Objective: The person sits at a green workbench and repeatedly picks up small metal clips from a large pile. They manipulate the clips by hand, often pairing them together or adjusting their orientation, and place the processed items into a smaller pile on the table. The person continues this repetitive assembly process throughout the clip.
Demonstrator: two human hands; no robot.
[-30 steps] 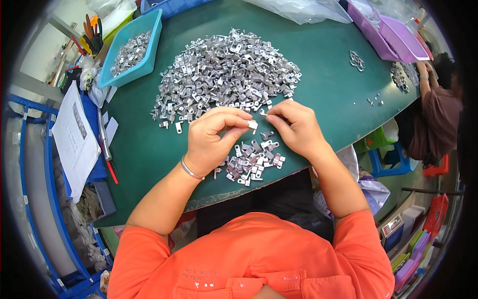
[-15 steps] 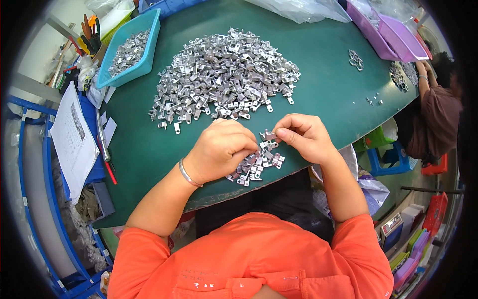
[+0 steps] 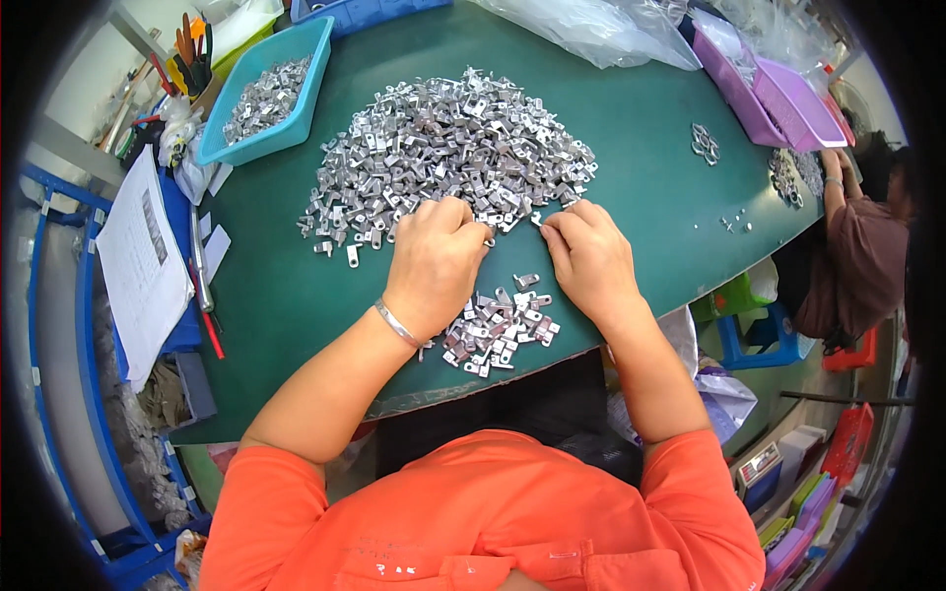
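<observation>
A large heap of small silver metal brackets (image 3: 448,148), bent and with holes, covers the middle of the green table. Nearer to me lies a smaller pile of the same brackets (image 3: 498,330), between my forearms. At the heap's near edge, my left hand (image 3: 434,261) is closed in a pinch, with a bit of a metal bracket (image 3: 490,241) showing at its fingertips. My right hand (image 3: 593,256) pinches at the heap's right front edge, where a metal bracket (image 3: 537,219) shows at thumb and forefinger. The curled fingers partly hide both pieces.
A turquoise basket (image 3: 320,84) of metal parts stands at the far left, beside papers (image 3: 148,266) and tools. Purple baskets (image 3: 739,113) and clear plastic bags (image 3: 601,34) are at the back right. Another person (image 3: 857,246) works at the right edge.
Both hands have moved away from me, from the small pile to the near edge of the big heap. The small pile now shows uncovered.
</observation>
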